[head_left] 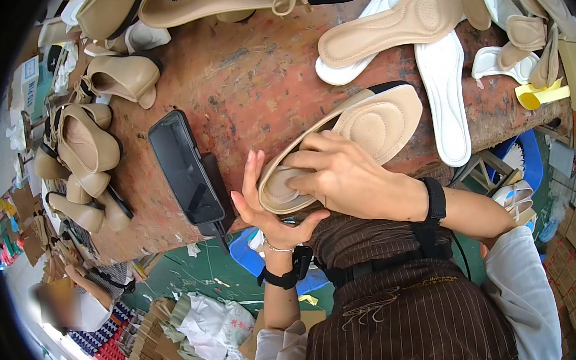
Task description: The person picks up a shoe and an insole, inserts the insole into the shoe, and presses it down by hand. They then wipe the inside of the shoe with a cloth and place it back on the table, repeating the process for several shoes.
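A beige flat shoe (274,162) lies tilted in front of me, its toe end toward the left. My left hand (272,216) cups that toe end from below, thumb apart and fingers along the outer side. Inside the opening, the bent fingers of my right hand (347,173) press on a beige insole (377,130). The insole's cushioned heel part rises out at the shoe's back; the right fingertips are partly hidden in the shoe.
A black phone (182,168) stands left of my left hand. Beige shoes (88,136) crowd the table's left edge. Beyond the worked shoe lie a loose beige insole (391,24), a white insole (445,100) and a yellow tape roll (538,96). Another person (88,300) is at lower left.
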A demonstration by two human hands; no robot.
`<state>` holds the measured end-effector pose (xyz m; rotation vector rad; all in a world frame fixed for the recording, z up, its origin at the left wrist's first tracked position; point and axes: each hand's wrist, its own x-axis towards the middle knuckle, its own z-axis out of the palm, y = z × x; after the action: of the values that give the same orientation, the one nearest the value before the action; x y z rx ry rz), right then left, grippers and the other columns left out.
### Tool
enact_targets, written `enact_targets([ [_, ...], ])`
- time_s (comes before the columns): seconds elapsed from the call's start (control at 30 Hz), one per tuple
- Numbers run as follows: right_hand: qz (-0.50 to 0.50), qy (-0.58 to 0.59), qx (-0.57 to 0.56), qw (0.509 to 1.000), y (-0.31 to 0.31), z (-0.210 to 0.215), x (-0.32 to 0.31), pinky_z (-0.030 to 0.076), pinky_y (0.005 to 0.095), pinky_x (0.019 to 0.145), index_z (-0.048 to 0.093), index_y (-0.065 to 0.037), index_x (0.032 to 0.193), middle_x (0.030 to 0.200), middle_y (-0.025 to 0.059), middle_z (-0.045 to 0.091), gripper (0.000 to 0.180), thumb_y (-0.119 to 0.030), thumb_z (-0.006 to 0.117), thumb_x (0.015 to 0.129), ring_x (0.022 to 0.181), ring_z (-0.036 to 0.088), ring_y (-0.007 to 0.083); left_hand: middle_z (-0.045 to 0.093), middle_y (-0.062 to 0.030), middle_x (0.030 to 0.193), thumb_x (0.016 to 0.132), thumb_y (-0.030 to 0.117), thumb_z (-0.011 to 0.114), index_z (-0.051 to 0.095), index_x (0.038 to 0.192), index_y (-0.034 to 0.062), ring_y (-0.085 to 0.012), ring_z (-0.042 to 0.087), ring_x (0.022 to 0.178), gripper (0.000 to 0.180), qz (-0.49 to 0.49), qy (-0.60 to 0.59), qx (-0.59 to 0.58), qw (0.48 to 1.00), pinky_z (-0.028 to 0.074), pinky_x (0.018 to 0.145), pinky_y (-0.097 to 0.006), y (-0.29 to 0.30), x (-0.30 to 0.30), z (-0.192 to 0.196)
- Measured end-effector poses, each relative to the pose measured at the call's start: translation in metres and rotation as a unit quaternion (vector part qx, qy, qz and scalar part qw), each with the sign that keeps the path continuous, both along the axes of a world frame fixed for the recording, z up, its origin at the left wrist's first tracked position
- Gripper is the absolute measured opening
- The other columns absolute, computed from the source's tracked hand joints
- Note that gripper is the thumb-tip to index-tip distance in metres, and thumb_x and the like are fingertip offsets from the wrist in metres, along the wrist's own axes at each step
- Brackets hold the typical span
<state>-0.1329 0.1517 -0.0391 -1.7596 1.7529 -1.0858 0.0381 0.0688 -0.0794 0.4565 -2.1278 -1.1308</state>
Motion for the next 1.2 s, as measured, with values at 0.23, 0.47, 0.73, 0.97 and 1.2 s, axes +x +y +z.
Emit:
enact_targets([
  [0.23, 0.0, 0.025, 0.005, 1.0, -0.002, 0.0, 0.0, 0.049, 0.0382, 0.085, 0.075, -0.005, 0.086, 0.103, 0.0069, 0.063, 0.024, -0.01, 0.07, 0.063, 0.099, 0.058, 0.025, 0.026, -0.0323, 0.152, 0.067, 0.045, 0.091, -0.012, 0.156, 0.0184, -0.0473, 0.037, 0.138, 0.139, -0.022, -0.01, 0.013, 1.0, 0.037, 0.111, -0.055, -0.003, 0.004, -0.003],
  [0.47, 0.131, 0.066, -0.041, 0.988, -0.006, -0.009, -0.004, 0.049, 0.042, 0.101, 0.071, -0.003, 0.109, 0.121, 0.0145, 0.064, 0.036, -0.012, 0.065, 0.075, 0.12, 0.059, 0.0304, 0.038, -0.0313, 0.148, 0.077, 0.054, 0.078, 0.042, 0.146, 0.0073, -0.0454, 0.041, 0.136, 0.091, -0.017, -0.018, 0.046, 0.999, 0.038, 0.108, -0.052, -0.014, 0.0, 0.005],
  [0.73, 0.108, 0.204, 0.082, 0.969, 0.008, 0.003, 0.008, 0.033, 0.0386, 0.117, 0.076, -0.007, 0.103, 0.13, 0.0118, 0.065, 0.027, -0.018, 0.061, 0.083, 0.127, 0.058, 0.0223, 0.051, -0.0303, 0.137, 0.094, 0.023, 0.051, 0.054, 0.101, 0.0009, -0.042, 0.055, 0.122, 0.024, 0.032, -0.028, 0.034, 0.999, 0.044, 0.101, -0.045, -0.012, -0.004, 0.003],
  [0.97, 0.019, 0.295, 0.077, 0.952, 0.026, 0.015, -0.002, 0.026, 0.0436, 0.12, 0.077, -0.01, 0.094, 0.122, 0.0128, 0.068, 0.023, -0.009, 0.06, 0.077, 0.121, 0.061, 0.0261, 0.046, -0.0314, 0.141, 0.09, 0.023, 0.051, 0.046, 0.1, 0.0013, -0.0383, 0.047, 0.128, 0.024, 0.074, -0.044, 0.041, 0.995, 0.033, 0.11, -0.045, 0.0, -0.006, 0.01],
  [1.2, -0.398, 0.278, -0.033, 0.874, 0.01, 0.039, -0.06, 0.036, 0.0562, 0.109, 0.069, -0.003, 0.111, 0.127, 0.0168, 0.064, 0.039, -0.002, 0.069, 0.073, 0.119, 0.06, 0.0357, 0.024, -0.0259, 0.158, 0.078, 0.013, 0.074, 0.05, 0.127, -0.0036, -0.0451, 0.051, 0.116, 0.057, -0.021, -0.291, -0.104, 0.951, 0.044, 0.101, -0.047, 0.076, -0.029, 0.058],
])
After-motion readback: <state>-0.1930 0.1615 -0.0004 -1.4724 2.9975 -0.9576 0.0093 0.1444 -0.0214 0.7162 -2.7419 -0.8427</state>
